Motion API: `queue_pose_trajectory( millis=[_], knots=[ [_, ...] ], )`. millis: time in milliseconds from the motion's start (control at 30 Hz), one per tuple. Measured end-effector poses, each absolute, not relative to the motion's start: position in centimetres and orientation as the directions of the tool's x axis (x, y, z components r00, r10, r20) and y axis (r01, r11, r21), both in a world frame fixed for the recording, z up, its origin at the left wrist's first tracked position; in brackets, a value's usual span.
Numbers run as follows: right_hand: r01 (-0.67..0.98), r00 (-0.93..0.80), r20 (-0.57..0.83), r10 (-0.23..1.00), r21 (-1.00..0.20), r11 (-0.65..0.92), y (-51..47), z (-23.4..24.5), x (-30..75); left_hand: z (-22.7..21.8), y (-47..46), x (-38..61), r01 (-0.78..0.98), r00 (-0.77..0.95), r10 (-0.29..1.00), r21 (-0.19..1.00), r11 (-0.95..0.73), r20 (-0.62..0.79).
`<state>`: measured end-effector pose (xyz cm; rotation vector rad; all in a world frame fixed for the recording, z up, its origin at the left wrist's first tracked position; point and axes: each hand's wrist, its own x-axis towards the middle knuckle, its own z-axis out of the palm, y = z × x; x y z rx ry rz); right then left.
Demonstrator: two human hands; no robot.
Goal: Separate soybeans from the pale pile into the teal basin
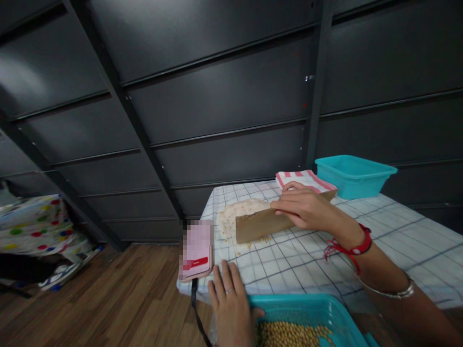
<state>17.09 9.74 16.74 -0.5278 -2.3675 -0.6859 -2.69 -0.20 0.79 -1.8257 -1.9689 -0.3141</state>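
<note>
My right hand (pixel 304 206) is closed on the top edge of a long brown cardboard strip (pixel 256 226), which stands on its long side on the checked tablecloth. Behind the strip lies a flat pile of white grains (pixel 231 214), probably rice, with yellowish beans scattered in and around it. At the table's front edge my left hand (pixel 231 306) rests with its fingers stretched out, the thumb beside the rim of a turquoise basin (pixel 296 300). Soybeans (pixel 289 334) cover the bottom of that basin.
A pink phone or case (pixel 197 246) lies at the table's left corner, with a black strap (pixel 195 303) hanging down. At the back are a pink-and-white striped cloth (pixel 304 177) and a second turquoise basin (pixel 356 176). Dark metal panels (pixel 224 96) rise behind the table.
</note>
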Motion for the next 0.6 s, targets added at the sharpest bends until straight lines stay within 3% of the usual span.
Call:
queue_pose_trajectory(
  millis=[233, 600],
  knots=[
    [0.535, -0.749, 0.612, 0.252, 0.336, 0.775, 9.2, 17.0, 17.1, 0.6, -0.2, -2.8, 0.987, -0.029, 0.889, -0.129, 0.099, 0.457],
    [0.538, -0.772, 0.588, 0.242, 0.400, 0.742, 8.4, 17.0, 18.0, 0.7, -0.3, -2.7, 0.989, -0.036, 0.895, -0.114, 0.096, 0.444]
  ],
)
